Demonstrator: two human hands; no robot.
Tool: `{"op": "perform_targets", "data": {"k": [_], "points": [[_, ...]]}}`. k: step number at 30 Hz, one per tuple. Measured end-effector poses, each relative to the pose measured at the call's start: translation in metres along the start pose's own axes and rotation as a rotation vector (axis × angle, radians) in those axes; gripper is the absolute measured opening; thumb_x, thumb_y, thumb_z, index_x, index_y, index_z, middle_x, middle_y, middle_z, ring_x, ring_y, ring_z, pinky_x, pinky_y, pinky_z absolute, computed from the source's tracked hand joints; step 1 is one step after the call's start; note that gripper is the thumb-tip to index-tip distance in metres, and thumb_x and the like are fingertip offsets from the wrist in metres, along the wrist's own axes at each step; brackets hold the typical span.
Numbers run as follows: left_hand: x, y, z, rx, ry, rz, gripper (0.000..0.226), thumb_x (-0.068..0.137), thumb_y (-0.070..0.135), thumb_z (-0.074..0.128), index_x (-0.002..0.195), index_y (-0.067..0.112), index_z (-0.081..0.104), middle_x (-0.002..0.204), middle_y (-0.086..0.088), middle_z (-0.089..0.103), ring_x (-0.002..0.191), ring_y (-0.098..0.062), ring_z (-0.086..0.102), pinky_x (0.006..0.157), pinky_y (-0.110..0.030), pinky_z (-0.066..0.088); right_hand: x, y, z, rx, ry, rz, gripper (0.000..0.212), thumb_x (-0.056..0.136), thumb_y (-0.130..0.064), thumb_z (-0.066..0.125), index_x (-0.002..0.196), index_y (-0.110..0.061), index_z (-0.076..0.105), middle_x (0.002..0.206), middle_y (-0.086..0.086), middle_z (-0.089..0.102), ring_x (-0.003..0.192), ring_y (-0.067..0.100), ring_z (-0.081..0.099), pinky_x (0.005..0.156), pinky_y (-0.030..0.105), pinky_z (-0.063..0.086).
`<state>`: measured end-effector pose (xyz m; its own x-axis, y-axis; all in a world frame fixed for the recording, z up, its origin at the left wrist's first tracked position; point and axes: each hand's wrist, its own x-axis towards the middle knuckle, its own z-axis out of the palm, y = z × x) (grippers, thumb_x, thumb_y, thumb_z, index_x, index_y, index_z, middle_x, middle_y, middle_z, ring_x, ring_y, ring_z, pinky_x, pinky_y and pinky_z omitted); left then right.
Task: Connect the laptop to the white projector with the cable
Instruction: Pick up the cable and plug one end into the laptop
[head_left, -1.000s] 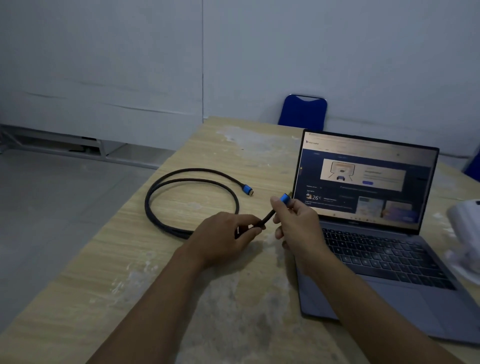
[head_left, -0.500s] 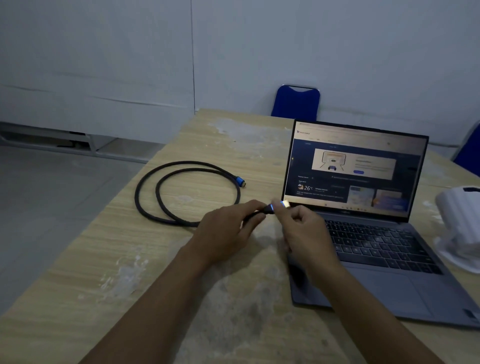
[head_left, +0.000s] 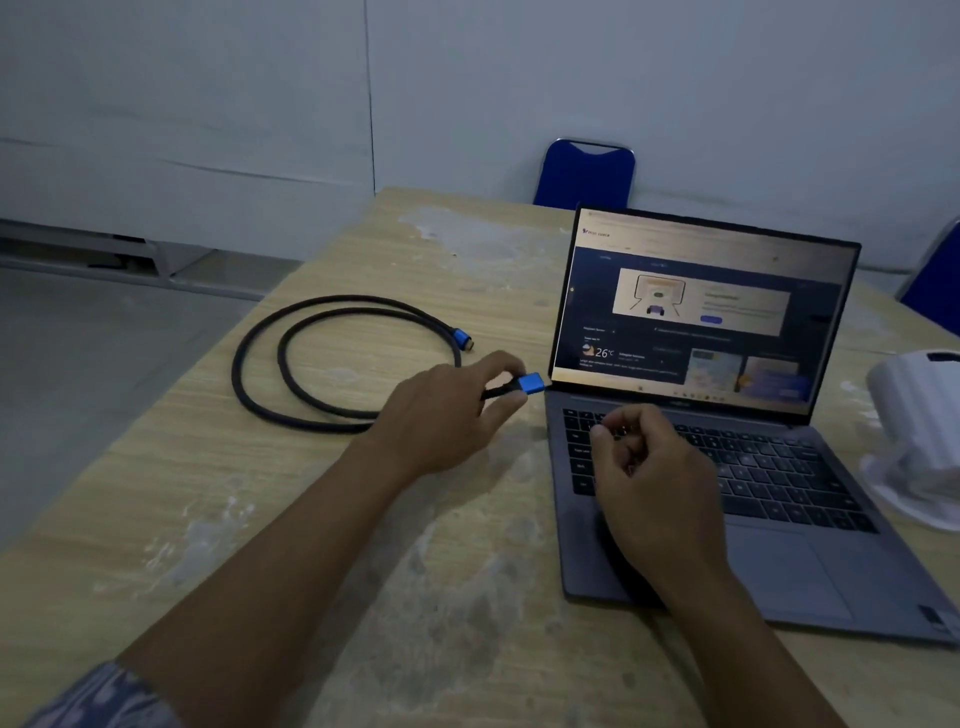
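An open grey laptop (head_left: 810, 566) with a lit screen sits on the right half of the wooden table (head_left: 218, 519). A black braided cable (head_left: 260, 400) lies coiled to its left; its free blue plug (head_left: 462, 339) rests on the table. My left hand (head_left: 441, 410) pinches the cable's other blue plug (head_left: 531, 383), whose tip is right at the laptop's left edge near the hinge. My right hand (head_left: 649, 473) hovers loosely curled over the left side of the keyboard, holding nothing. The white projector (head_left: 919, 415) stands at the right edge, partly cut off.
A blue chair (head_left: 584, 174) stands behind the table's far edge, and part of another blue chair (head_left: 937, 291) shows at the far right. A pale wall runs behind. The floor lies to the left of the table.
My right hand let go of the plug and dropped back over the keyboard. My left hand slid up to the blue plug and carried it right, to the laptop's left side.
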<state>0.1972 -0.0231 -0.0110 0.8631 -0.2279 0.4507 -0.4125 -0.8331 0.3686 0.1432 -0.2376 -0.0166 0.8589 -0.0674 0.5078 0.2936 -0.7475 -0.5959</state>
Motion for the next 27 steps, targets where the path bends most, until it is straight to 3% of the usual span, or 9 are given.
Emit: {"op": "perform_targets", "data": {"k": [4,7,11,16,22,27], "points": [[0.006,-0.006,0.02,0.04,0.017,0.02,0.029,0.097,0.054,0.042,0.12,0.041,0.054,0.082,0.011,0.066,0.069,-0.014,0.063,0.055,-0.029,0.046,-0.003,0.001,0.004,-0.081,-0.07,0.008,0.005,0.094,-0.038,0.056,0.095,-0.033,0.057,0.065,-0.008,0.059,0.064,0.012,0.058,0.072,0.05,0.052],[0.008,-0.012,0.03,0.001,0.034,0.064,0.029,0.097,0.052,0.043,0.118,0.038,0.058,0.098,0.012,0.062,0.08,-0.015,0.062,0.063,-0.032,0.048,-0.002,0.001,0.007,-0.12,-0.085,0.0,0.012,0.093,-0.04,0.056,0.101,-0.033,0.059,0.067,-0.009,0.059,0.067,0.013,0.058,0.074,0.052,0.052],[0.009,-0.026,0.032,-0.018,-0.007,0.06,0.028,0.097,0.051,0.046,0.116,0.039,0.062,0.099,0.012,0.06,0.086,-0.011,0.059,0.064,-0.029,0.04,-0.004,-0.003,0.014,-0.196,-0.073,-0.038,0.026,0.089,-0.046,0.058,0.11,-0.031,0.061,0.079,-0.013,0.057,0.079,0.015,0.053,0.074,0.046,0.048],[0.009,-0.033,0.037,-0.047,-0.053,0.07,0.029,0.095,0.054,0.047,0.117,0.043,0.063,0.098,0.016,0.059,0.082,-0.004,0.053,0.058,-0.024,0.032,-0.007,0.0,0.022,-0.361,-0.108,-0.028,0.048,0.083,-0.064,0.057,0.121,-0.036,0.056,0.101,-0.009,0.051,0.095,0.012,0.038,0.08,0.037,0.031],[0.009,-0.036,0.039,-0.049,-0.071,0.076,0.03,0.093,0.057,0.046,0.116,0.046,0.062,0.088,0.02,0.053,0.077,-0.003,0.051,0.056,-0.021,0.029,-0.008,0.001,0.024,-0.445,-0.157,-0.024,0.063,0.076,-0.074,0.052,0.127,-0.037,0.054,0.106,-0.008,0.047,0.096,0.008,0.027,0.081,0.035,0.026],[0.009,-0.037,0.039,-0.038,-0.093,0.079,0.033,0.091,0.062,0.044,0.115,0.048,0.061,0.085,0.021,0.051,0.077,-0.003,0.049,0.056,-0.021,0.028,-0.008,0.0,0.023,-0.451,-0.173,-0.031,0.059,0.076,-0.071,0.054,0.126,-0.039,0.054,0.101,-0.009,0.044,0.094,0.008,0.027,0.08,0.034,0.023]]}}
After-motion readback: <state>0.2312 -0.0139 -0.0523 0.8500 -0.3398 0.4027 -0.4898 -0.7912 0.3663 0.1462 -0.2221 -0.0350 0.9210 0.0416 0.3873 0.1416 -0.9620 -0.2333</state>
